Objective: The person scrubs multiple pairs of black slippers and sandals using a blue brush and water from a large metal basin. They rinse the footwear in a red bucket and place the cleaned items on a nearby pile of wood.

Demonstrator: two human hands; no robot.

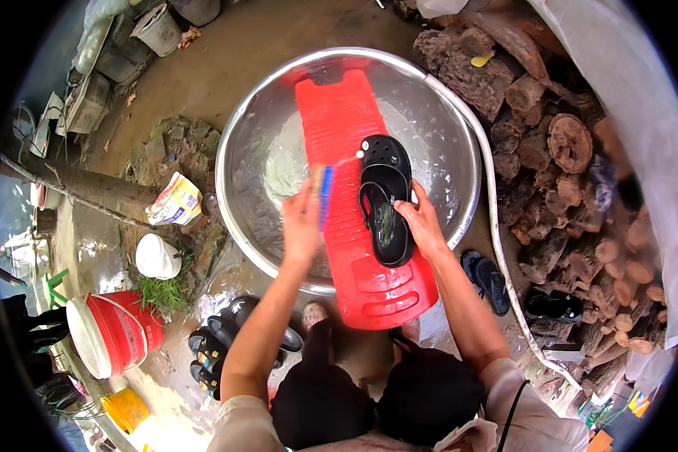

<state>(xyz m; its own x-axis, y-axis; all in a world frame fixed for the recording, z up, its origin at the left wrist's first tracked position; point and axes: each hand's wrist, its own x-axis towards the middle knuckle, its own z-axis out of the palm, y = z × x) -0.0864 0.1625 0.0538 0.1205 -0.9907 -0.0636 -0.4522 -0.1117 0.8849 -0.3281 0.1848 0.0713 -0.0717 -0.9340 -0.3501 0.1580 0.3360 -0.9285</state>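
Note:
My left hand (300, 213) grips a scrub brush (325, 195) with a wooden back and blue bristles; it is blurred. The brush is over the left side of a red plastic washboard (342, 124), apart from the clog. My right hand (421, 217) holds a black foam clog (385, 150) by its heel end, thumb on the rim near the insole. The clog has small charms near its toe and greenish marks on the insole. The washboard slants across a large metal basin (248, 147) holding water, its near end resting over the rim towards me.
A white hose (489, 164) runs over the basin's right rim beside stacked firewood (570, 141). Several shoes (209, 350) stand by my left foot, and dark slippers (486, 279) lie at right. At left are a red bucket (127, 327), a white pail (158, 257) and a bag (175, 200).

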